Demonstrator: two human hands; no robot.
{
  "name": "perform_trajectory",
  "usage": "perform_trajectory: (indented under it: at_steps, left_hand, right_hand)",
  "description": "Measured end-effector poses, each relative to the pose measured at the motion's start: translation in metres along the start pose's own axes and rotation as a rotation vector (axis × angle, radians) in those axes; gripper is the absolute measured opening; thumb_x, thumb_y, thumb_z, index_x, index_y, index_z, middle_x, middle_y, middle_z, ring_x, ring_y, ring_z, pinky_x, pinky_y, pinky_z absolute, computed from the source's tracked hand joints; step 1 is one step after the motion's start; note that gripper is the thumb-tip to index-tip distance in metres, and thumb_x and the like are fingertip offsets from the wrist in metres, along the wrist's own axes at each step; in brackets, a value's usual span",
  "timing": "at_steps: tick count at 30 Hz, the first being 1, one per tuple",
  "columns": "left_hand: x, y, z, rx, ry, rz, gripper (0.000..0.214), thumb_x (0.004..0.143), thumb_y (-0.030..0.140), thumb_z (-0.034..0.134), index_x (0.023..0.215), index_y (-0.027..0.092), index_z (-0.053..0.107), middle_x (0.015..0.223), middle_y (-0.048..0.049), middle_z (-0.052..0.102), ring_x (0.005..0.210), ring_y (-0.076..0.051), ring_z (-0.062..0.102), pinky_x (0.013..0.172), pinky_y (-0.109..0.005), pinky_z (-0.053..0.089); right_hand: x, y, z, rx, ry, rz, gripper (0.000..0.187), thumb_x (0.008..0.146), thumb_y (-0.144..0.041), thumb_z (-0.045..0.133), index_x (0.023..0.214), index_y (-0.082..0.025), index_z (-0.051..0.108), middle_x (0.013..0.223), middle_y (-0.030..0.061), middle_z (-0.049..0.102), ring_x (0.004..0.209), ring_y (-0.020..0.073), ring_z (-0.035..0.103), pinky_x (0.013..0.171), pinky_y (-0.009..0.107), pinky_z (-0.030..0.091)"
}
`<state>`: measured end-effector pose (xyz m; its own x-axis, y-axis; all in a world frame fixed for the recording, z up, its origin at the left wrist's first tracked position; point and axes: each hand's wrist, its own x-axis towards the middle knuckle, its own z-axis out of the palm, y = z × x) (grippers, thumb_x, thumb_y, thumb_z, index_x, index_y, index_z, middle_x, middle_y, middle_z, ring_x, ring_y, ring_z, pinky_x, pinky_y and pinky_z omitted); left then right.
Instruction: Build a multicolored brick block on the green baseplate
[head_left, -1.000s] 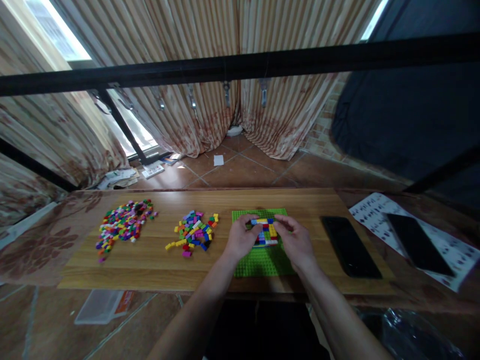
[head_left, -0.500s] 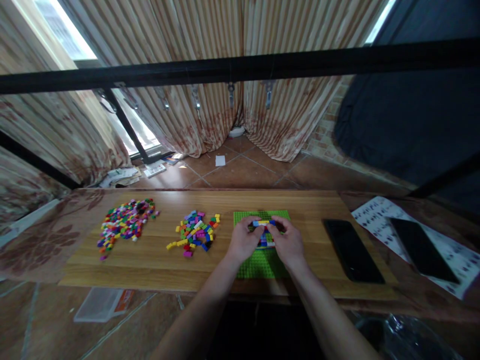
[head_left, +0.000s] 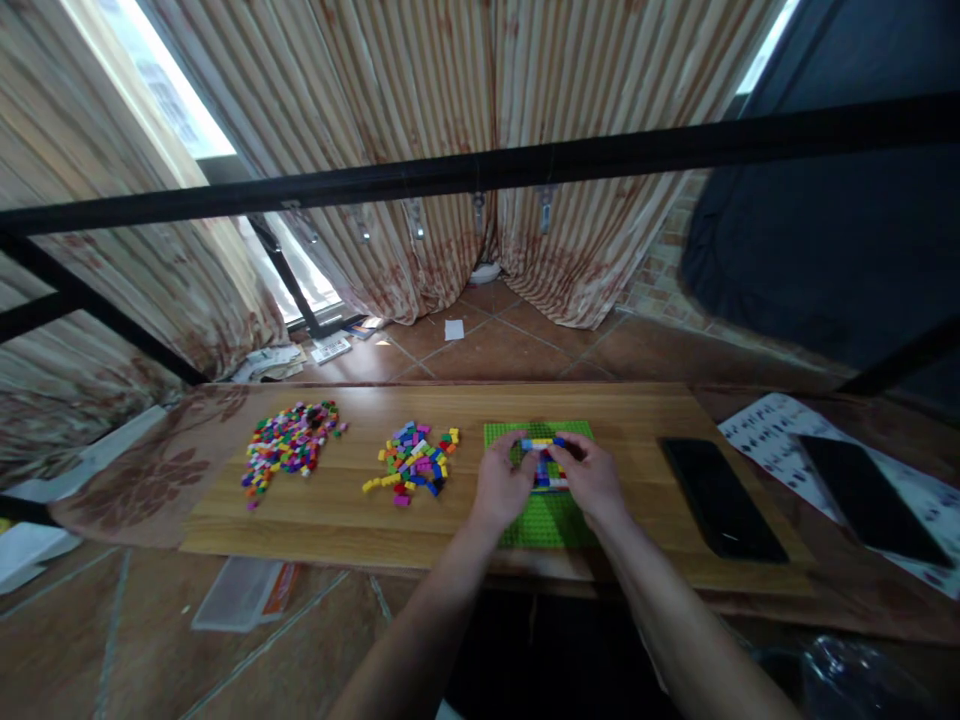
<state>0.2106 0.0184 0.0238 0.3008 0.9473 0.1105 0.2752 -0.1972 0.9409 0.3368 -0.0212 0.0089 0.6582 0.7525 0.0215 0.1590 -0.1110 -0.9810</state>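
Note:
A green studded baseplate [head_left: 536, 525] lies on the wooden board, with a small structure of coloured toy bricks [head_left: 551, 482] on it. My left hand [head_left: 504, 485] and my right hand [head_left: 594, 478] grip a row of blue, yellow and light-blue bricks [head_left: 541, 443] from its two ends, thumbs on the near side. The fingers behind the row are partly hidden. Whether the row is pressed onto the structure or held just above it, I cannot tell.
Left of the baseplate lie a pile of larger bricks [head_left: 415, 458] and a pile of smaller ones [head_left: 291, 440]. A black phone [head_left: 721, 498] rests on the right, beside a printed sheet [head_left: 776, 425] bearing another dark device [head_left: 874, 495]. A clear plastic lid [head_left: 232, 593] is on the floor.
The view has turned a little to the left, so everything appears shifted right. Both hands keep their grip on the brick row over the baseplate.

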Motion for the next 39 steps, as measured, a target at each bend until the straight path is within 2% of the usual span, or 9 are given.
perform_trajectory:
  at_steps: [5, 11, 15, 18, 21, 24, 30, 35, 39]
  left_hand:
    - [-0.044, -0.011, -0.036, 0.086, 0.115, 0.065, 0.031, 0.083, 0.024, 0.056, 0.113, 0.018, 0.061, 0.113, -0.0096, 0.065, 0.109, -0.02, 0.058, 0.098, -0.039, 0.044]
    - [-0.094, -0.041, -0.092, 0.211, 0.223, 0.001, 0.026, 0.082, 0.022, 0.055, 0.106, 0.017, 0.062, 0.104, -0.0083, 0.066, 0.1, -0.02, 0.061, 0.091, -0.036, 0.048]
    - [-0.102, -0.051, -0.124, 0.334, 0.289, -0.026, 0.023, 0.083, 0.022, 0.053, 0.103, 0.017, 0.062, 0.102, -0.0079, 0.066, 0.095, -0.019, 0.062, 0.087, -0.035, 0.049]
    - [-0.095, -0.055, -0.139, 0.383, 0.343, -0.047, 0.022, 0.084, 0.022, 0.052, 0.103, 0.018, 0.062, 0.103, -0.0074, 0.065, 0.092, -0.018, 0.062, 0.082, -0.033, 0.05]
    - [-0.082, -0.055, -0.143, 0.457, 0.395, -0.066, 0.022, 0.083, 0.024, 0.053, 0.103, 0.018, 0.062, 0.102, -0.0078, 0.063, 0.089, -0.018, 0.062, 0.079, -0.032, 0.05]
    - [-0.071, -0.052, -0.141, 0.594, 0.427, -0.099, 0.022, 0.083, 0.028, 0.055, 0.101, 0.018, 0.062, 0.1, -0.0082, 0.062, 0.092, -0.021, 0.061, 0.082, -0.034, 0.048]
    - [-0.059, -0.041, -0.133, 0.799, 0.388, -0.235, 0.012, 0.083, 0.023, 0.051, 0.082, 0.018, 0.062, 0.089, -0.0079, 0.058, 0.087, -0.021, 0.058, 0.077, -0.032, 0.045]
    - [-0.049, -0.036, -0.131, 0.889, 0.37, -0.296, 0.013, 0.081, 0.021, 0.049, 0.083, 0.017, 0.061, 0.09, -0.009, 0.059, 0.085, -0.022, 0.059, 0.072, -0.031, 0.046]
    - [-0.042, -0.037, -0.132, 0.937, 0.353, -0.287, 0.012, 0.079, 0.017, 0.05, 0.083, 0.017, 0.061, 0.089, -0.0102, 0.059, 0.084, -0.022, 0.059, 0.072, -0.032, 0.046]
  right_hand:
    - [-0.006, -0.002, -0.006, 0.147, -0.017, 0.016, 0.048, 0.068, -0.048, 0.065, 0.101, -0.014, 0.067, 0.095, 0.0107, 0.071, 0.084, 0.022, 0.065, 0.083, 0.042, 0.05]
    - [-0.033, -0.023, -0.023, -0.009, 0.146, -0.122, 0.04, 0.074, -0.045, 0.063, 0.101, -0.017, 0.068, 0.099, 0.0104, 0.071, 0.088, 0.023, 0.065, 0.083, 0.042, 0.05]
    - [-0.065, -0.039, -0.022, -0.029, 0.07, -0.164, 0.035, 0.08, -0.045, 0.06, 0.101, -0.019, 0.069, 0.102, 0.0091, 0.071, 0.087, 0.0219, 0.066, 0.08, 0.038, 0.051]
    - [-0.09, -0.043, -0.011, -0.066, -0.064, -0.189, 0.031, 0.083, -0.044, 0.057, 0.1, -0.021, 0.068, 0.102, 0.0084, 0.07, 0.09, 0.0221, 0.065, 0.081, 0.038, 0.051]
    - [-0.112, -0.038, 0.002, -0.096, -0.232, -0.235, 0.027, 0.084, -0.041, 0.056, 0.099, -0.023, 0.068, 0.102, 0.0074, 0.069, 0.092, 0.0217, 0.064, 0.081, 0.037, 0.051]
    - [-0.127, -0.029, 0.013, -0.097, -0.333, -0.257, 0.024, 0.086, -0.038, 0.054, 0.098, -0.023, 0.068, 0.101, 0.0071, 0.068, 0.093, 0.0212, 0.063, 0.082, 0.036, 0.051]
    - [-0.142, -0.019, 0.016, -0.077, -0.382, -0.212, 0.022, 0.086, -0.036, 0.054, 0.093, -0.023, 0.07, 0.096, 0.0068, 0.069, 0.093, 0.0222, 0.064, 0.079, 0.035, 0.052]
    - [-0.147, -0.017, 0.01, -0.109, -0.444, -0.149, 0.023, 0.087, -0.036, 0.052, 0.093, -0.023, 0.07, 0.094, 0.0065, 0.07, 0.091, 0.0217, 0.065, 0.079, 0.034, 0.052]
    - [-0.15, -0.012, 0.005, -0.124, -0.468, -0.144, 0.024, 0.088, -0.037, 0.051, 0.093, -0.024, 0.07, 0.096, 0.0066, 0.07, 0.093, 0.0225, 0.065, 0.083, 0.036, 0.051]
